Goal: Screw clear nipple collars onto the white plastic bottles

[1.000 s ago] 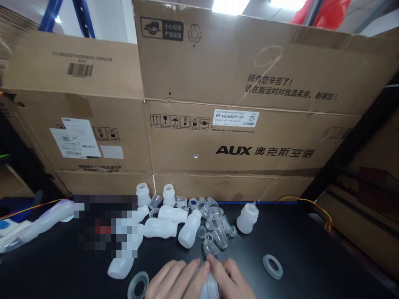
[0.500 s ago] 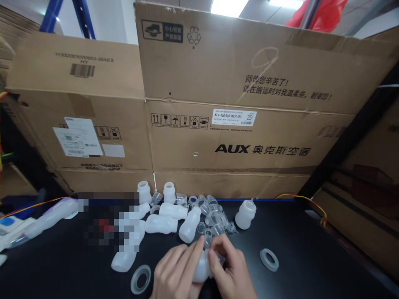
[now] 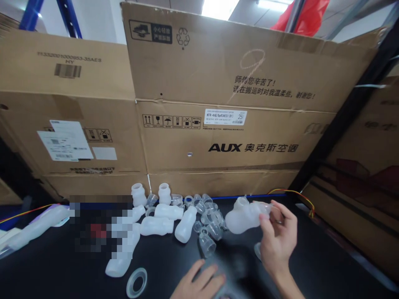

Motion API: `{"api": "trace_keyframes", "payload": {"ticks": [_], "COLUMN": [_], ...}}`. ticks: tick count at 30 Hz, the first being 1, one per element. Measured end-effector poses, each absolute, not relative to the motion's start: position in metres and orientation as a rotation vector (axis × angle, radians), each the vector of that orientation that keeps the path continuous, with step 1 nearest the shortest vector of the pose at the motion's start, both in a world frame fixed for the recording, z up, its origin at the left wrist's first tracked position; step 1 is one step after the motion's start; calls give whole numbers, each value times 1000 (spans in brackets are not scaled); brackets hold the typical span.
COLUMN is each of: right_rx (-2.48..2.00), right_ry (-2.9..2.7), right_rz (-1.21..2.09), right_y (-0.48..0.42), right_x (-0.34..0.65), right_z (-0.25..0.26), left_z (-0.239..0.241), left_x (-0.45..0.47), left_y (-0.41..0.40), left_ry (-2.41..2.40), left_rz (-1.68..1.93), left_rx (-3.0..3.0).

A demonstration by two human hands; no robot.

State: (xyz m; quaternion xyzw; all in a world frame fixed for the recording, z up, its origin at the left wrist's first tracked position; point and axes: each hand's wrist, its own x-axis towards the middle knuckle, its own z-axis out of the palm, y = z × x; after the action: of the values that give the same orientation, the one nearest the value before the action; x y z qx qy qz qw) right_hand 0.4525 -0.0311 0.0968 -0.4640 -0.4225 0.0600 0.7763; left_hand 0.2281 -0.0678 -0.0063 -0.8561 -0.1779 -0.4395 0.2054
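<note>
Right fingers (image 3: 265, 226) grip a sideways bottle (image 3: 247, 220), left fingers (image 3: 192, 273) spread; a careless swing could topple the upright bottle (image 3: 241, 202) beyond them.

Looks like a workshop or storeroom: printed cardboard (image 3: 187, 87), blue metal uprights (image 3: 67, 18), plastic bottles (image 3: 156, 226) strewn across a desk (image 3: 330, 265).

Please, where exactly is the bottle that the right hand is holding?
In the head view, the bottle is right of centre, its clear end in the right hand, overlapping the standing bottle, right of the clear cups.
</note>
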Motion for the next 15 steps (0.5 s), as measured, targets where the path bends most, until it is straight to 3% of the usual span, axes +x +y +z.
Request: {"api": "trace_keyframes", "payload": {"ticks": [7, 15], "right_rx": [-1123, -1382], "right_ry": [-857, -952], "right_rz": [50, 193], "right_y": [-14, 6], "right_x": [492, 505], "right_z": [97, 74], "left_z": [24, 37], "left_x": [180, 175], "left_y": [-63, -59], "left_ry": [-966, -970], "left_rz": [-756, -942], "left_rx": [-2496, -2530]}}
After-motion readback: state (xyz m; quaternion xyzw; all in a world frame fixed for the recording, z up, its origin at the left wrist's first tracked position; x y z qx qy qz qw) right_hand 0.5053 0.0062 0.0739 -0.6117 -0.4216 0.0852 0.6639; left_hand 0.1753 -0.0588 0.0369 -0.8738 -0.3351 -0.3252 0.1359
